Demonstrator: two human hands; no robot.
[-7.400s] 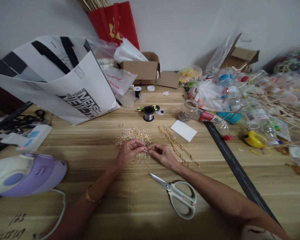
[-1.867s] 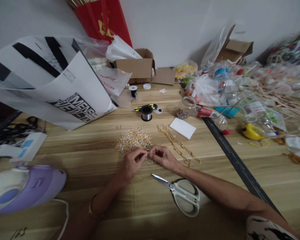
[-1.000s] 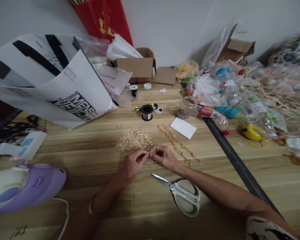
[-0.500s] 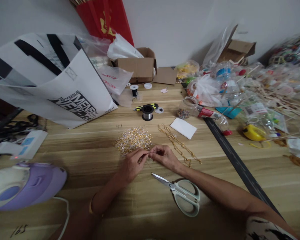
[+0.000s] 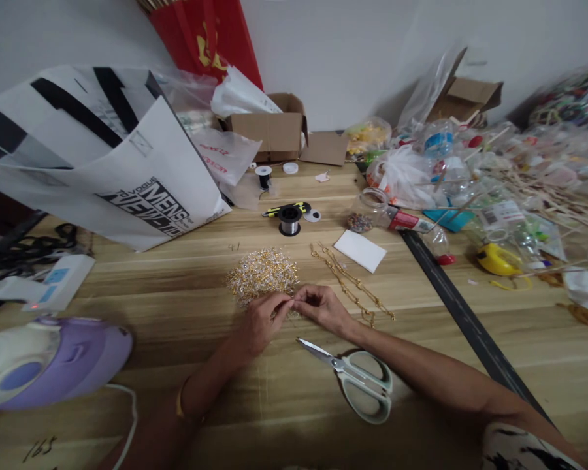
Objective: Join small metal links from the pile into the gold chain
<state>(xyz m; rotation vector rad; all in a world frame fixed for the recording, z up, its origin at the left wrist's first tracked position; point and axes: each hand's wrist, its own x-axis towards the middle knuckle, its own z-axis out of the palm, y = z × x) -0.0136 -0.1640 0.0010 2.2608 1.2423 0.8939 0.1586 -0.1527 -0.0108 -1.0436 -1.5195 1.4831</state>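
Note:
My left hand (image 5: 265,320) and my right hand (image 5: 323,307) meet fingertip to fingertip, both closed in a pinch. Whatever lies between the fingers is too small to make out. Just beyond them spreads a pile of gold and clear beads (image 5: 262,273), partly covered by my left hand. To the right of my right hand, a gold chain (image 5: 353,287) lies in two long strands. Scissors with pale handles (image 5: 355,378) rest on the wooden table in front of my hands, blades pointing toward the left.
A spool of silver wire (image 5: 289,222), a box cutter (image 5: 274,209) and a folded white paper (image 5: 360,250) lie farther back. A jar of beads (image 5: 360,219) is tipped over. At left stand a purple iron (image 5: 88,352), a power strip (image 5: 61,284) and a large paper bag (image 5: 127,189). Plastic bottles (image 5: 438,140) clutter the right.
Both hands stay almost in place, fingertips still together, with only a slight shift of the fingers. Nothing else on the table has moved.

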